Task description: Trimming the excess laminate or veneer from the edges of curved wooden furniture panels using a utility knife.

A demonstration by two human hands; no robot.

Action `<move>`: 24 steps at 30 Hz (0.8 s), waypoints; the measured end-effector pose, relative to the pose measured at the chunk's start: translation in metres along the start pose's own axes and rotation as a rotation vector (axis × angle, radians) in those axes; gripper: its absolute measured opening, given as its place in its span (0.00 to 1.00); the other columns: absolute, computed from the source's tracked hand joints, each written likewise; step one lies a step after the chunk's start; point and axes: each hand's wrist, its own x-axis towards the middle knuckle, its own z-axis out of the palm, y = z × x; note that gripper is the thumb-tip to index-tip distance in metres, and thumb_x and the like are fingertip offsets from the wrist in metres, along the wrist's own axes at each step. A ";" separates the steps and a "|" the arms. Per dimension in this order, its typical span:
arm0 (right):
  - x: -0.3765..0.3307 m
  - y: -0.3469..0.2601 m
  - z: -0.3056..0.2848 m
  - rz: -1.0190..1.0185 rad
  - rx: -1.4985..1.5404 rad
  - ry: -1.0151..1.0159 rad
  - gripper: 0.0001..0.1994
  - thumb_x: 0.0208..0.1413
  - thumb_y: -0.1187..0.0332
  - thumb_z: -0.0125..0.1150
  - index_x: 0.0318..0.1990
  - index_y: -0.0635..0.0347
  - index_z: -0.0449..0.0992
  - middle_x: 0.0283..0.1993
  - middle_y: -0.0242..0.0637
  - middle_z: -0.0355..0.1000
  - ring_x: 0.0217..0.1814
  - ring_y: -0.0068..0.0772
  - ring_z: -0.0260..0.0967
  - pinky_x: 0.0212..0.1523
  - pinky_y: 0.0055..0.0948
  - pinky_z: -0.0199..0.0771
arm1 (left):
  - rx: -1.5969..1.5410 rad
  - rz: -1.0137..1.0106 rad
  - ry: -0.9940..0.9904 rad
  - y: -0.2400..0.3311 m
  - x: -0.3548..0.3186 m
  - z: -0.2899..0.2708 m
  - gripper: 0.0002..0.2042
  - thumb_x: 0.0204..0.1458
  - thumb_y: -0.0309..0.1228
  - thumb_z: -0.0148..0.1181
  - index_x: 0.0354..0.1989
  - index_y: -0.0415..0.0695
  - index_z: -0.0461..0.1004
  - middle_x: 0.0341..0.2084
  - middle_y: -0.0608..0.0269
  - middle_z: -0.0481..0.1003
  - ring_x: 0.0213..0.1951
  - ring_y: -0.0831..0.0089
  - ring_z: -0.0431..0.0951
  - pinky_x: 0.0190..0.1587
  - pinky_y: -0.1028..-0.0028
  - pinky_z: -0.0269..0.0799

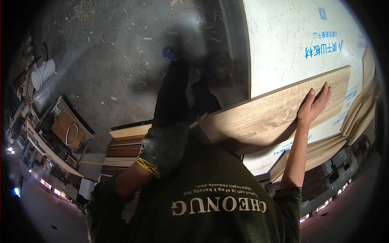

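A long wood-grain board (259,121) lies at a slant, its far right part over a white printed sheet panel (279,52). My bare right hand (315,106) rests flat on the board's right part, fingers stretched out and thumb apart. My left hand (165,148) wears a dark grey work glove with a yellow cuff and is low in front of my body, left of the board's near end. Its fingers blend into dark clothing, so their pose is hidden. A small pale piece (197,122) shows beside the board's near left corner; what it is I cannot make out.
Stacked wood-coloured panels (129,143) stand left of my legs. More board strips (320,152) lie beyond the white panel's near right edge. A white bucket (43,75) and a cart with cardboard (67,129) stand far left. Cord tangles (85,14) and scraps litter the grey floor (121,44).
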 end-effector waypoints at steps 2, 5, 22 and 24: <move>-0.001 0.000 0.000 -0.009 -0.004 0.000 0.30 0.61 0.52 0.49 0.64 0.63 0.61 0.69 0.59 0.50 0.72 0.56 0.46 0.68 0.49 0.44 | -0.125 -0.085 -0.112 -0.001 0.004 0.004 0.12 0.55 0.30 0.50 0.41 0.34 0.72 0.23 0.53 0.74 0.22 0.62 0.75 0.24 0.63 0.71; -0.006 0.000 0.001 -0.004 -0.024 -0.014 0.29 0.61 0.52 0.49 0.64 0.63 0.61 0.68 0.59 0.51 0.72 0.56 0.46 0.68 0.49 0.44 | -0.203 -0.138 -0.458 -0.025 0.022 0.022 0.12 0.54 0.32 0.52 0.40 0.37 0.74 0.27 0.52 0.76 0.27 0.60 0.78 0.29 0.62 0.73; -0.026 -0.021 0.002 0.432 0.033 0.047 0.34 0.54 0.48 0.55 0.67 0.52 0.58 0.72 0.46 0.50 0.76 0.47 0.41 0.71 0.57 0.33 | -1.605 -0.458 0.395 -0.016 0.044 0.059 0.06 0.48 0.28 0.61 0.33 0.41 0.73 0.18 0.69 0.71 0.18 0.77 0.69 0.23 0.75 0.68; -0.050 -0.040 -0.001 0.383 0.200 0.155 0.35 0.53 0.50 0.58 0.66 0.54 0.59 0.71 0.48 0.51 0.75 0.50 0.43 0.70 0.56 0.41 | -1.685 -0.403 0.391 -0.069 0.054 0.050 0.05 0.46 0.26 0.62 0.31 0.43 0.73 0.18 0.69 0.69 0.18 0.78 0.69 0.21 0.78 0.67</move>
